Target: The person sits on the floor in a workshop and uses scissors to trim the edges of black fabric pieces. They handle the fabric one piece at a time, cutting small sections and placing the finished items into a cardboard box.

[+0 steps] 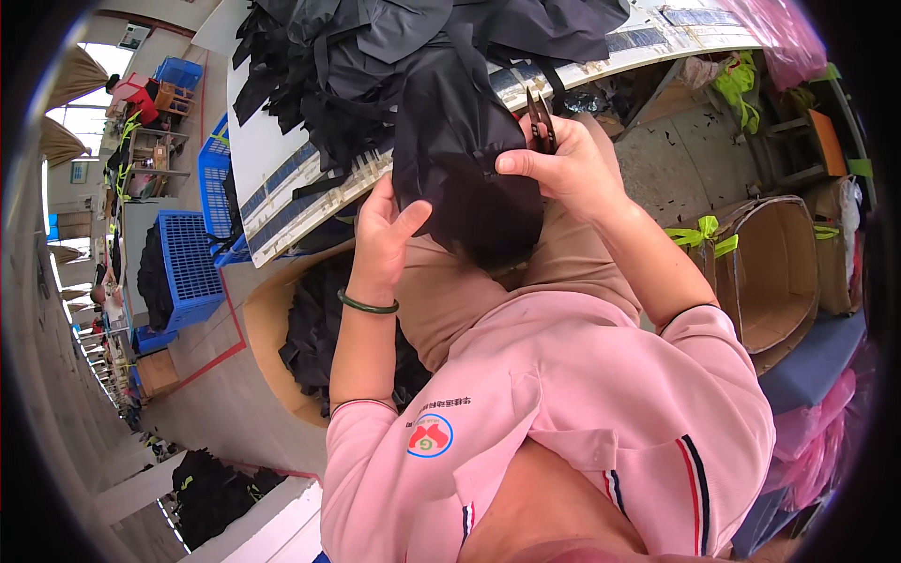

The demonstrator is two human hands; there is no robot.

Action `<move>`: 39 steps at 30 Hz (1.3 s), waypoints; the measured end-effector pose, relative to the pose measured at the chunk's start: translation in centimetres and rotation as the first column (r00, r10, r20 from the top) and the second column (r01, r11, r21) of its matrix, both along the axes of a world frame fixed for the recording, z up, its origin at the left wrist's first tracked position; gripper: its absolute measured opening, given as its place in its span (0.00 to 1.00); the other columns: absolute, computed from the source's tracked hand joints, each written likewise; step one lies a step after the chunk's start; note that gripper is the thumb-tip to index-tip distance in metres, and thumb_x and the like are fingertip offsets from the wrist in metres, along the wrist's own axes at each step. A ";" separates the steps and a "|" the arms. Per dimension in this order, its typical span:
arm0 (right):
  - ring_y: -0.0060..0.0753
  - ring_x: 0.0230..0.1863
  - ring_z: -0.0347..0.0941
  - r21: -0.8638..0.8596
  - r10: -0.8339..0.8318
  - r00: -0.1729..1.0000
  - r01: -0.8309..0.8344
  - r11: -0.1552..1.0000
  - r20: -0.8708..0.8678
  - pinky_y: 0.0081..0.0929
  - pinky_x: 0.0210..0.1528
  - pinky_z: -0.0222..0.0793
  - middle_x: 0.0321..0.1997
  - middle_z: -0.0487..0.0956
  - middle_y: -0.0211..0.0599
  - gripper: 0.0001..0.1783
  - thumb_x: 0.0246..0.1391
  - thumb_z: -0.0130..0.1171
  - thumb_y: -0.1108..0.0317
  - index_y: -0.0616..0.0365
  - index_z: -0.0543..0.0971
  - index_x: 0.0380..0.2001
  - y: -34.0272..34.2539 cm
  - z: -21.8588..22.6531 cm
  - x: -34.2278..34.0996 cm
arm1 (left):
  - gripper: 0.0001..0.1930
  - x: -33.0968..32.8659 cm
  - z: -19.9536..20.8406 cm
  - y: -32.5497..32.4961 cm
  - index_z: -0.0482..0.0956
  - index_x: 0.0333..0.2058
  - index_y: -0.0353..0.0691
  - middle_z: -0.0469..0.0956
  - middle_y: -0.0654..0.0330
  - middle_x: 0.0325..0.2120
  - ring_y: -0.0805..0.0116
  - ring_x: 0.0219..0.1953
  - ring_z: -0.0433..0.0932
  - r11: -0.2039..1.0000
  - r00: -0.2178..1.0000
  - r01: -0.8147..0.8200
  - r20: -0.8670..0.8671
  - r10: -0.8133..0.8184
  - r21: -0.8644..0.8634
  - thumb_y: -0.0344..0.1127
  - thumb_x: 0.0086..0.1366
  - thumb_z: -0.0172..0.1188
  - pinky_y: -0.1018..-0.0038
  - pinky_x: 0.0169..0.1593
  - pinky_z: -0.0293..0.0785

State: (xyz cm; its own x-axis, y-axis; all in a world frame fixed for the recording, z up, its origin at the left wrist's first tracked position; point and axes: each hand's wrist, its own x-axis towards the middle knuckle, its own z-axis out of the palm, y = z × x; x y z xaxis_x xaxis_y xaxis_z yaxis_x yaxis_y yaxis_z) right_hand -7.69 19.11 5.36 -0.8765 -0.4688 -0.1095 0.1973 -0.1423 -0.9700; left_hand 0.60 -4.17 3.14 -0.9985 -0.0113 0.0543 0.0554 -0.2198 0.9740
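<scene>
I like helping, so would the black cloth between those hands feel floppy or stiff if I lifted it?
The cloth is probably floppy: it creases and sags between the left hand and right hand. It may be light, since it looks thin. Its faint shine hints it could slip.

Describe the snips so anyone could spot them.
Find the white table heaped with black fabric. At its near edge, the right grip holds a black cloth. The dark snips sit in that grip, set apart from the cloth by two narrow, pointed blades.
</scene>
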 end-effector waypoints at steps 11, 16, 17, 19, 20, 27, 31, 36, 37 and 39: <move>0.11 0.16 0.57 0.102 -0.058 0.955 0.091 0.991 -0.291 0.16 0.19 0.51 0.15 0.64 0.18 0.11 0.47 0.68 0.67 0.56 0.75 0.23 0.1 -0.2 -0.5 | 0.11 0.2 0.0 -2.2 0.73 0.46 0.34 0.75 0.57 0.45 0.69 0.46 0.74 0.873 0.891 -0.443 -0.207 0.403 -0.204 0.29 0.65 0.54 0.72 0.53 0.69; 0.12 0.24 0.59 0.142 0.042 0.902 0.022 0.990 -0.430 0.17 0.27 0.58 0.19 0.68 0.21 0.12 0.46 0.69 0.68 0.61 0.75 0.24 -0.7 0.4 0.1 | 0.26 -1.7 4.7 0.9 0.70 0.49 0.36 0.75 0.54 0.45 0.60 0.53 0.70 0.549 0.778 -0.461 -0.615 -0.129 -0.697 0.42 0.56 0.66 0.60 0.64 0.53; 0.12 0.24 0.58 0.132 0.051 0.896 0.009 0.991 -0.442 0.17 0.26 0.56 0.19 0.67 0.20 0.12 0.46 0.69 0.68 0.60 0.75 0.24 -0.9 0.6 0.4 | 0.27 -1.9 4.5 1.4 0.70 0.49 0.37 0.76 0.56 0.44 0.61 0.52 0.72 0.611 0.831 -0.343 -0.533 -0.157 -0.714 0.42 0.54 0.68 0.60 0.65 0.52; 0.11 0.24 0.57 0.120 0.040 0.891 0.016 0.993 -0.451 0.16 0.25 0.55 0.19 0.66 0.19 0.11 0.47 0.69 0.69 0.60 0.74 0.24 -1.0 0.6 0.7 | 0.25 -2.1 3.6 2.6 0.73 0.44 0.38 0.78 0.61 0.38 0.69 0.41 0.76 0.774 0.933 -0.099 -0.328 -0.145 -0.625 0.39 0.49 0.72 0.62 0.64 0.54; 0.11 0.24 0.58 0.119 0.030 0.891 0.026 0.993 -0.452 0.16 0.25 0.55 0.19 0.66 0.19 0.11 0.47 0.69 0.70 0.60 0.75 0.24 -1.1 0.6 0.8 | 0.23 -2.0 3.3 2.6 0.73 0.41 0.38 0.78 0.62 0.35 0.72 0.38 0.75 0.815 0.963 -0.042 -0.240 -0.121 -0.578 0.37 0.49 0.73 0.64 0.61 0.58; 0.17 0.26 0.67 0.158 -0.058 0.881 0.149 0.976 -0.470 0.20 0.28 0.64 0.28 0.77 0.26 0.13 0.43 0.70 0.69 0.60 0.76 0.29 0.0 0.2 0.7 | 0.13 -2.1 2.8 2.4 0.76 0.28 0.36 0.75 0.68 0.24 0.83 0.27 0.69 0.856 0.998 0.065 0.023 -0.061 -0.512 0.33 0.49 0.72 0.82 0.33 0.69; 0.36 0.35 0.74 0.138 -0.029 0.714 0.176 0.975 -0.700 0.30 0.35 0.69 0.36 0.77 0.34 0.19 0.41 0.69 0.71 0.60 0.75 0.38 -0.4 1.6 0.3 | 0.12 -1.9 3.5 2.4 0.76 0.28 0.36 0.75 0.68 0.22 0.83 0.26 0.69 0.798 0.996 0.082 0.030 -0.080 -0.598 0.33 0.50 0.71 0.82 0.31 0.68; 0.41 0.37 0.71 0.351 0.266 0.659 -0.003 0.936 -0.703 0.28 0.40 0.68 0.35 0.76 0.38 0.14 0.41 0.66 0.77 0.64 0.74 0.32 -0.4 0.7 -0.3 | 0.11 -1.8 4.5 2.7 0.78 0.30 0.35 0.77 0.67 0.26 0.80 0.30 0.73 0.698 0.990 0.103 0.004 -0.142 -0.709 0.28 0.49 0.71 0.79 0.44 0.71; 0.40 0.37 0.71 0.367 0.272 0.667 0.003 0.930 -0.694 0.28 0.40 0.68 0.35 0.76 0.38 0.13 0.41 0.66 0.77 0.64 0.74 0.31 -0.3 0.7 -0.4 | 0.10 -1.9 4.5 2.4 0.78 0.29 0.35 0.77 0.66 0.26 0.78 0.30 0.74 0.662 0.982 0.094 -0.042 -0.186 -0.744 0.28 0.49 0.71 0.76 0.47 0.70; 0.38 0.37 0.71 0.325 0.256 0.681 -0.028 0.945 -0.686 0.28 0.41 0.68 0.35 0.76 0.37 0.11 0.41 0.66 0.77 0.64 0.74 0.30 0.0 0.3 -0.7 | 0.10 -2.2 4.4 1.2 0.78 0.28 0.36 0.77 0.65 0.25 0.75 0.29 0.75 0.587 0.951 0.071 -0.124 -0.285 -0.806 0.27 0.47 0.71 0.70 0.53 0.68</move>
